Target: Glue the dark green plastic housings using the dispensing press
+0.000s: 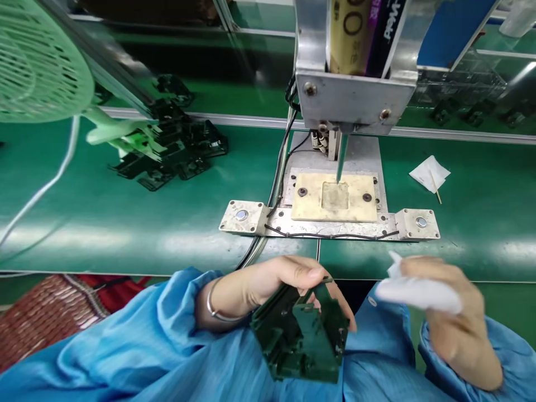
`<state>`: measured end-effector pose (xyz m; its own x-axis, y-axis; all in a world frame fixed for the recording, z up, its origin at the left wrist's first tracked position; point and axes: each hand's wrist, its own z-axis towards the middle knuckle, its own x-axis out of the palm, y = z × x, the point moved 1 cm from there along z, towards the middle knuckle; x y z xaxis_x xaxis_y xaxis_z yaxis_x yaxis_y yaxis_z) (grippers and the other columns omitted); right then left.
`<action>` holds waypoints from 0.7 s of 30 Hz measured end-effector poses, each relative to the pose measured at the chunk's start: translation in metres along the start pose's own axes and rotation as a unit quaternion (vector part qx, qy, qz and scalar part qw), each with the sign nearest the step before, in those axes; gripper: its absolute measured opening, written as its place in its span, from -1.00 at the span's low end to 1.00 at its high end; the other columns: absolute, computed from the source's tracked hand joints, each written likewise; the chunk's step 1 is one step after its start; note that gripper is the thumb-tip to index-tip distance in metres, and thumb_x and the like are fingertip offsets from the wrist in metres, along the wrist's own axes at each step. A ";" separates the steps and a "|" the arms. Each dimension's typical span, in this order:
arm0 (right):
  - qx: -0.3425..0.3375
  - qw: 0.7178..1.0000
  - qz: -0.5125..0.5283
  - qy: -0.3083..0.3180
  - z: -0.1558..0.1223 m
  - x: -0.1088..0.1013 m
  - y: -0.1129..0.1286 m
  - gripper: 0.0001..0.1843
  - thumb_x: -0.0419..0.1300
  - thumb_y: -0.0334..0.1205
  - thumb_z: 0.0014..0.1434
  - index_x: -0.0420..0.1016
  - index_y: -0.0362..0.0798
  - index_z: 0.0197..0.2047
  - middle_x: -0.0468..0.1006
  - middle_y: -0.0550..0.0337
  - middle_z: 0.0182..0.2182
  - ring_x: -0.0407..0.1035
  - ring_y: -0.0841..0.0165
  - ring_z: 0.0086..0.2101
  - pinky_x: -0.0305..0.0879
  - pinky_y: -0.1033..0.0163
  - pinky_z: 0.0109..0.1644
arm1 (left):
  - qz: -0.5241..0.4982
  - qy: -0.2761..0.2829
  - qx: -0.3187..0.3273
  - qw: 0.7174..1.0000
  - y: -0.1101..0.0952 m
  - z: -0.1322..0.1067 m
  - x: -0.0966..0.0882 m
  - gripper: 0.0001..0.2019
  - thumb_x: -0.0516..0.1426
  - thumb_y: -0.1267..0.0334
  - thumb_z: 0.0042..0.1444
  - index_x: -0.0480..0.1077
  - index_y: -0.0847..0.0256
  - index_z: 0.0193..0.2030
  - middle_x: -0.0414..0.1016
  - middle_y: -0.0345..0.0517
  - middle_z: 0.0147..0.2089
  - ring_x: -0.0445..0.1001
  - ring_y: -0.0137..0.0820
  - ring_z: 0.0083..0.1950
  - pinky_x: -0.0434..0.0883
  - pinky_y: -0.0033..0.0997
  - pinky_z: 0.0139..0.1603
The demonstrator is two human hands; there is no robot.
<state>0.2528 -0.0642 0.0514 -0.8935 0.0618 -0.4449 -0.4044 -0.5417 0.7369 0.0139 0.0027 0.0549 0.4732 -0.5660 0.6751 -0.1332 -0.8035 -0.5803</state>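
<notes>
My left hand (272,282) is closed around a dark green plastic housing (302,335), held low over my lap in front of the bench edge. My right hand (450,318) grips a white wipe (419,291), folded over the fingers, just right of the housing and slightly blurred. Both arms wear blue sleeves, and a metal bangle sits on my left wrist. Beyond the hands stands a dispensing fixture with a cream nest plate (335,197) and a needle tip (341,159) above its square recess.
A pile of black plastic housings (176,153) lies on the green bench at back left, under a pale green fan (39,61). A folded white tissue with a stick (430,174) lies at right. Black cables (276,184) run down from the fixture toward the bench edge.
</notes>
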 end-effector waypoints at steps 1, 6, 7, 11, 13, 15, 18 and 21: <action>-0.060 0.996 0.030 0.064 0.009 0.007 0.013 -0.42 -0.06 0.27 0.38 0.58 0.03 -0.24 0.34 0.29 -0.54 0.21 0.46 -0.58 0.17 0.27 -0.43 | -0.002 -0.020 0.002 1.000 0.002 0.001 0.001 -0.49 0.24 -0.11 -0.04 0.64 0.39 -0.24 0.62 0.07 -0.33 0.51 -0.23 -0.35 0.40 -0.34 -0.31; -0.096 0.983 0.019 0.157 0.044 0.037 0.035 -0.21 -0.21 0.42 0.32 0.20 -0.06 -0.62 -0.08 0.37 -0.58 -0.22 0.50 -0.60 -0.23 0.19 -0.49 | 0.031 -0.090 -0.014 0.995 0.003 0.007 0.006 -0.54 0.36 -0.13 -0.24 0.50 0.31 -0.51 0.38 -0.16 -0.55 0.26 -0.43 -0.51 0.19 -0.46 -0.50; -0.106 0.983 0.005 0.148 0.045 0.040 0.034 -0.21 -0.20 0.43 0.32 0.15 -0.07 -0.64 -0.10 0.37 -0.58 -0.23 0.50 -0.60 -0.25 0.19 -0.48 | 0.036 -0.071 -0.018 0.997 0.004 0.009 0.006 -0.51 0.35 -0.17 -0.24 0.48 0.31 -0.52 0.36 -0.17 -0.57 0.24 -0.44 -0.52 0.16 -0.45 -0.52; -0.092 0.985 0.015 0.146 0.030 0.038 0.030 -0.23 -0.21 0.42 0.32 0.22 -0.06 -0.58 -0.09 0.38 -0.58 -0.22 0.50 -0.60 -0.24 0.21 -0.47 | 0.095 0.009 -0.025 0.995 0.010 0.015 0.001 -0.43 0.28 -0.30 -0.21 0.35 0.26 -0.64 0.21 -0.21 -0.67 0.12 -0.47 -0.59 0.02 -0.42 -0.59; -0.078 0.985 0.026 0.154 0.019 0.034 0.030 -0.24 -0.20 0.42 0.32 0.31 -0.05 -0.53 -0.04 0.37 -0.58 -0.18 0.50 -0.60 -0.17 0.23 -0.47 | 0.128 0.015 -0.012 0.992 0.014 0.016 -0.002 -0.40 0.26 -0.34 -0.21 0.38 0.26 -0.61 0.21 -0.22 -0.66 0.12 -0.47 -0.57 0.02 -0.41 -0.57; -0.062 0.986 0.028 0.155 0.011 0.031 0.031 -0.25 -0.18 0.43 0.31 0.38 -0.04 -0.49 0.02 0.36 -0.58 -0.12 0.50 -0.60 -0.10 0.25 -0.46 | 0.143 0.012 0.003 0.990 0.017 0.016 -0.005 -0.39 0.25 -0.36 -0.19 0.46 0.27 -0.54 0.24 -0.21 -0.62 0.14 -0.46 -0.55 0.06 -0.41 -0.54; -0.037 0.988 0.036 0.144 0.009 0.029 0.032 -0.25 -0.15 0.43 0.30 0.41 -0.05 -0.48 0.06 0.36 -0.59 -0.08 0.50 -0.60 -0.05 0.25 -0.46 | 0.119 0.006 0.000 0.993 0.023 0.017 -0.005 -0.42 0.26 -0.33 -0.16 0.50 0.27 -0.49 0.29 -0.20 -0.61 0.16 -0.46 -0.56 0.09 -0.41 -0.54; -0.061 0.991 0.045 0.115 0.017 0.029 0.031 -0.31 -0.09 0.38 0.33 0.52 -0.05 -0.35 0.06 0.38 -0.60 -0.07 0.50 -0.63 -0.07 0.23 -0.48 | 0.087 0.022 -0.026 0.996 0.027 0.021 -0.004 -0.43 0.27 -0.31 -0.18 0.52 0.28 -0.46 0.34 -0.19 -0.62 0.18 -0.45 -0.60 0.09 -0.41 -0.58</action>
<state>0.2106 -0.0652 0.0699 -0.8510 -0.1753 -0.4951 -0.2865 -0.6352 0.7173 0.0264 -0.0127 0.0270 0.4002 -0.7036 0.5872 -0.2546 -0.7009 -0.6663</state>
